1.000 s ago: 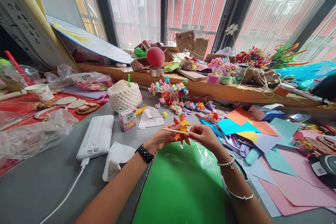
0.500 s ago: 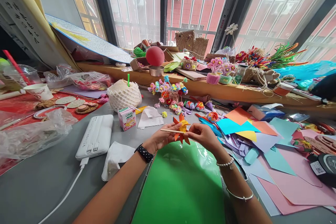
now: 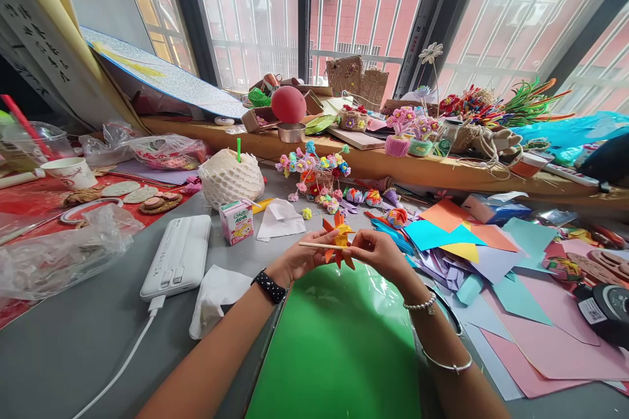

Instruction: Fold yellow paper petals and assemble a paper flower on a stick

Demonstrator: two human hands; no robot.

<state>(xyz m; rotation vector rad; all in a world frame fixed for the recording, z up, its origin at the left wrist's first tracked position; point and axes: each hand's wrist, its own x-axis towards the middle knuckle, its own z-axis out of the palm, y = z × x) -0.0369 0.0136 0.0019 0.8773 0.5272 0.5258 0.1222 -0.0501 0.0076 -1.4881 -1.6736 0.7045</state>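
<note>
A folded paper flower (image 3: 343,234) with orange pointed petals and a yellow middle is held above the green mat (image 3: 339,353). My left hand (image 3: 303,256) is closed on its left side, thumb and fingers pinching the petals. A thin pale stick (image 3: 314,245) lies level across the flower's near side, its left end sticking out past my left fingers. My right hand (image 3: 379,253) pinches the stick's right end close against the petals. Its fingertips partly hide that end.
On the left lie a white power bank (image 3: 177,255) with its cable, a crumpled tissue (image 3: 216,298) and a small pink box (image 3: 236,222). Coloured paper sheets (image 3: 535,321) spread over the right side. Behind are a peeled coconut (image 3: 230,178) and pipe-cleaner flowers (image 3: 314,167).
Almost nothing differs. Both hands keep their hold on the flower and stick, and the whole view has shifted very slightly.
</note>
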